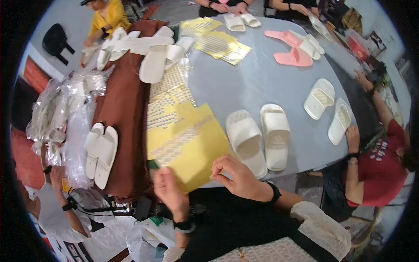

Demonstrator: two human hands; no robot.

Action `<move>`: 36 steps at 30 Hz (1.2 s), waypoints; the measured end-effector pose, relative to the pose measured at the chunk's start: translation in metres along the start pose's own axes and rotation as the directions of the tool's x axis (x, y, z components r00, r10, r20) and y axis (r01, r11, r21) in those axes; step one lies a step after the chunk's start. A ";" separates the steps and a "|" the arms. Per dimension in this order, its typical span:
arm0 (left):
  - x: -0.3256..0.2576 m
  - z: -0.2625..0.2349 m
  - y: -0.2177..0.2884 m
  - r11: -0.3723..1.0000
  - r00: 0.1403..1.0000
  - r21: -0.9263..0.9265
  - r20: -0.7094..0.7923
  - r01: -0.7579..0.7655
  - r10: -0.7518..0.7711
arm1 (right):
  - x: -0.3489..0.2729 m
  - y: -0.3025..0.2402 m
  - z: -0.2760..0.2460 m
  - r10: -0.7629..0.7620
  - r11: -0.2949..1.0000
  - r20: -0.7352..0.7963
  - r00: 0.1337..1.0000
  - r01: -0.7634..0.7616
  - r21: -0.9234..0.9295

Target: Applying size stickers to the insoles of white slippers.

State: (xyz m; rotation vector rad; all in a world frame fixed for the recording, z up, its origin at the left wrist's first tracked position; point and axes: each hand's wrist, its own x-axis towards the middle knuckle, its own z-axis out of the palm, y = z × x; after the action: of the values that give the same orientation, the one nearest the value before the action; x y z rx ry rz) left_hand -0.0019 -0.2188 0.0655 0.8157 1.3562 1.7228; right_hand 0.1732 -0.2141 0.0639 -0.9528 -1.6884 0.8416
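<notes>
A yellow sheet (205, 148) with a band of small printed stickers is tilted up in front of me. My left hand (170, 192) grips its lower left corner between thumb and fingers. Beside the sheet's lower right edge, my right hand (238, 177) is closed in a pinch, with a tiny pale bit at the fingertips that is too small to name. Just beyond that hand lies a pair of white slide sandals, the left slide (245, 142) and the right slide (276, 137), their toes pointing away from me.
More sticker sheets (168, 83) cover the grey table's (262, 74) left side. Pink slides (292, 57) and other white slides (319, 98) lie farther right. A brown covered surface (124, 109) on the left bears white sandals (102, 155) and plastic bags (80, 144). Several people work around the table.
</notes>
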 end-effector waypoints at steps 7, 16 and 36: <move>0.031 -0.057 -0.002 0.989 0.975 0.089 -0.183 -0.114 0.129 | -0.058 0.058 -0.058 0.406 0.873 0.115 0.907 -0.348 -0.341; 0.019 -0.043 -0.004 0.996 0.989 0.044 -0.123 -0.081 0.086 | -0.058 0.068 -0.078 0.491 0.785 0.059 0.869 -0.412 -0.463; -0.016 0.003 -0.012 0.970 0.951 -0.123 0.254 0.211 -0.175 | -0.014 0.006 -0.028 0.285 0.938 -0.128 0.950 -0.304 -0.169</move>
State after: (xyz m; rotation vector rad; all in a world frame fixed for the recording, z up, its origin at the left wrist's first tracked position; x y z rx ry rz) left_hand 0.0109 -0.2297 0.0539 0.7546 1.0917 1.4985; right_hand 0.2038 -0.2215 0.0604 -1.3815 -1.5777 0.8215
